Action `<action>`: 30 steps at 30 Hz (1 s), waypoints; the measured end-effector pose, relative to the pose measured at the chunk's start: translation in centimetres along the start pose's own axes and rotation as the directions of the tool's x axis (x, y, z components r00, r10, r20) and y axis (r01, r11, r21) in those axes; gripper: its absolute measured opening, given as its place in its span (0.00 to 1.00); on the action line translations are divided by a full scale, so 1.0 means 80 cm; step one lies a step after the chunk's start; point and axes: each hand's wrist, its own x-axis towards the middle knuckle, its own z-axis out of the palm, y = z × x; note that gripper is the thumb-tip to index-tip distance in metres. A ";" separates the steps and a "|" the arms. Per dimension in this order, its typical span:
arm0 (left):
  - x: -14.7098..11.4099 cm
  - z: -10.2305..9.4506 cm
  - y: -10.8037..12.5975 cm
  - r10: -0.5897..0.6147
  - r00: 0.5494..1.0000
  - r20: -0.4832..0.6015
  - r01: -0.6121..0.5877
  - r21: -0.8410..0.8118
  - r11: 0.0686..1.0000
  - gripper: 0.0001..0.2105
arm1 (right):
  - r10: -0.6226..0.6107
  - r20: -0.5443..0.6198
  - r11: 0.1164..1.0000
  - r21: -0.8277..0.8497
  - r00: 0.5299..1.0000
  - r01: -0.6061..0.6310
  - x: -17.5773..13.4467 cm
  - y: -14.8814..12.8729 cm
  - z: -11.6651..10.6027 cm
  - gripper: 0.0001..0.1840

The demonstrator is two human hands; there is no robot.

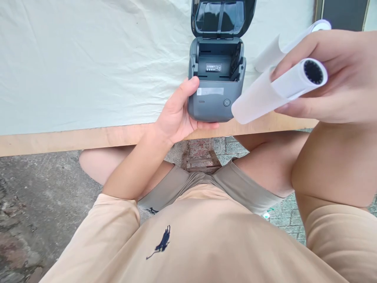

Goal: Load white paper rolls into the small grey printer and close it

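Observation:
A dark grey label printer point(216, 112) sits at the table's near edge with its lid point(221, 19) raised. The bay behind its front panel shows a small printed sticker and no roll. My left hand point(178, 108) grips the printer's lower left corner, thumb on the front and fingers under the bottom edge. To the right, my right hand point(341, 74) is closed round a white paper roll point(291, 84) with a dark core, its loose end hanging toward the printer. A second white roll point(306, 37) shows behind that hand; whether it is held too I cannot tell.
A pale cloth point(88, 67) covers the table, with a bare wooden edge point(73, 139) along the front. At the far right lies a dark flat panel point(343, 13). Below the table are my legs, a small wooden stool point(203, 163) and rough stone ground point(53, 196).

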 end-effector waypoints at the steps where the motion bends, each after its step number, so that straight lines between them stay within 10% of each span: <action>1: -0.001 0.000 -0.001 0.001 1.000 -0.005 -0.001 0.015 1.000 0.27 | -0.043 -0.016 0.999 0.027 0.999 0.044 0.004 -0.002 0.004 0.20; 9: -0.009 0.014 -0.008 0.120 0.991 -0.061 -0.115 0.068 0.991 0.26 | -0.143 0.035 0.952 -0.267 0.989 0.147 0.029 -0.015 0.033 0.14; 20: -0.006 0.017 -0.019 0.191 0.974 -0.123 -0.180 0.097 0.979 0.27 | 0.215 -0.121 0.761 -0.601 0.969 -0.244 0.063 -0.031 0.048 0.19; 30: -0.004 0.028 -0.015 0.185 0.960 -0.208 -0.182 0.035 0.983 0.22 | -0.060 -0.085 0.838 -0.546 0.995 0.004 0.050 -0.031 0.039 0.16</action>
